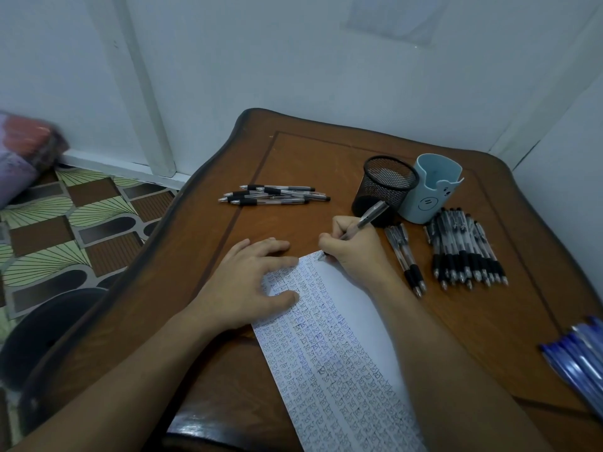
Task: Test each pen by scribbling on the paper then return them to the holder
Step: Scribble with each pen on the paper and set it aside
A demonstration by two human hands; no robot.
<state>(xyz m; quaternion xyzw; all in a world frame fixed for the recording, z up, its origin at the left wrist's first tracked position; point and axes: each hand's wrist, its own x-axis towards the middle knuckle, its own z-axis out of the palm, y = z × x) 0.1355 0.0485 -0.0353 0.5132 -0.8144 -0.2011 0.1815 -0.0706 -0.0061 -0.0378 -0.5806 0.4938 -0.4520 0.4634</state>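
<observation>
One wooden table (293, 158) bears a long paper (342, 353), its length running away from the person. The left hand (248, 282) lies flat, fingers spread, on its left edge. The right hand (352, 246) grips a pen (372, 215), tip on the paper's far end, barrel slanting up-right.

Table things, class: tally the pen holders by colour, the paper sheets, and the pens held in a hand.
Black mesh holder: 1
Light blue holder: 1
Paper sheet: 1
Pen in the right hand: 1
Total: 4
</observation>
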